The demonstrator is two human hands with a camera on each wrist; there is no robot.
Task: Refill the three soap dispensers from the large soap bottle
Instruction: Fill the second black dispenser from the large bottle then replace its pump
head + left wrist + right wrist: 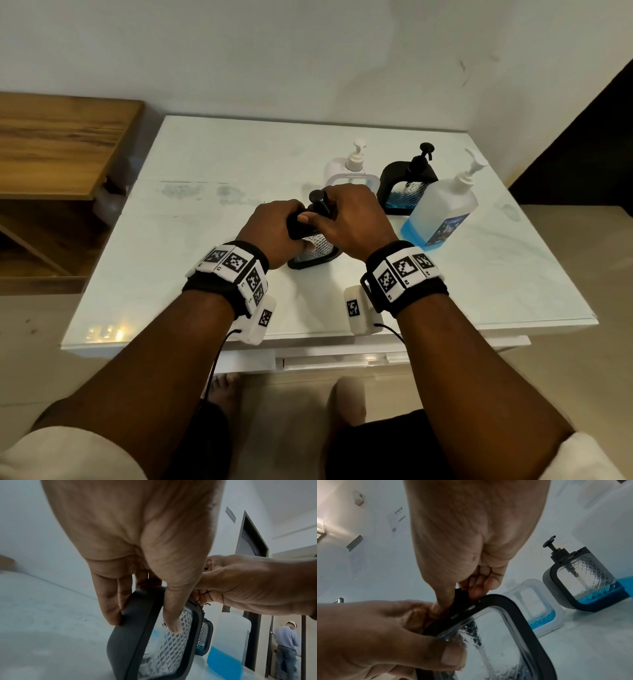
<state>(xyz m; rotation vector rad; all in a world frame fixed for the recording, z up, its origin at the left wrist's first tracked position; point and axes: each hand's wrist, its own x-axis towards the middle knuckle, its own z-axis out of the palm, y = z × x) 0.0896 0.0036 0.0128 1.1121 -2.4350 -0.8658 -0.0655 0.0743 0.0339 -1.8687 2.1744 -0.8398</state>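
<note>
Gripping the near black dispenser point(313, 245) on the worktop point(171, 267), the left hand point(274, 229) is steadying its body while the right hand point(349, 219) is pinching its pump collar point(458, 601), apparently unscrewing; the large soap bottle point(442, 212) is standing just right, all three refills seemingly outstanding.

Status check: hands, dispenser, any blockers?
Left hand grips the near black dispenser, upright on the table. Right hand pinches its pump collar. Large soap bottle untouched; nothing in the way.
</note>
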